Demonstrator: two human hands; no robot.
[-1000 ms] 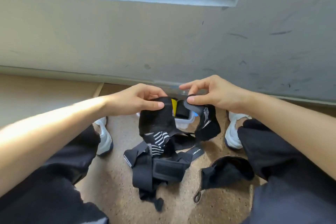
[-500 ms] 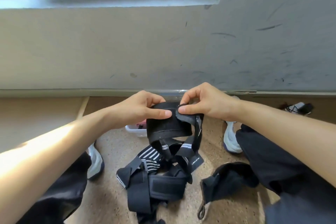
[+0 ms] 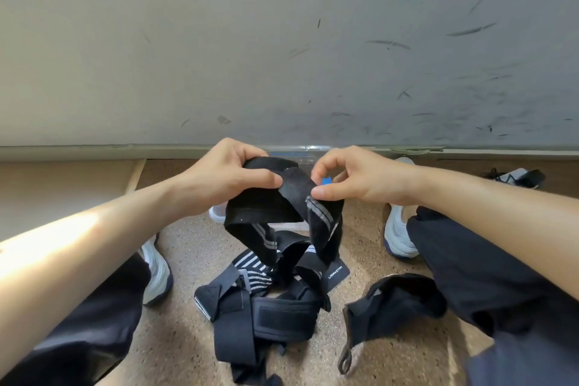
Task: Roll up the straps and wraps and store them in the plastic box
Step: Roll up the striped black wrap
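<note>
head view: the likeliest trouble is the wrap [image 3: 260, 213] coming loose before it is a roll. it makes only one open loop, held in the air, and its two tails hang down into the pile [image 3: 269, 310] of straps on the floor [image 3: 188, 247]. i cannot tell whether the tails are free or threaded through the pile. if they are caught, winding would drag other straps up or pull the loop out of line. the fabric looks springy, so a slipped pinch would probably let the turn spring open. a skewed first turn would likely give a cone-shaped roll that sits badly in the box [image 3: 217, 215].

the left hand [image 3: 232, 180] grips the loop at its left side, with the thumb laid flat across the top face and the fingers curled round behind. the right hand [image 3: 355, 180] pinches the grey-stitched end between thumb and forefinger, its other fingers loosely curled above and holding nothing. the hands are near each other, thumbs close but apart, both clamped on the same wrap.

the wrap hangs right above the box, which stands on the floor near its far edge by the wall, mostly hidden behind the hands. a second dark strap [image 3: 394, 301] lies apart, toward the floor's right side.
</note>
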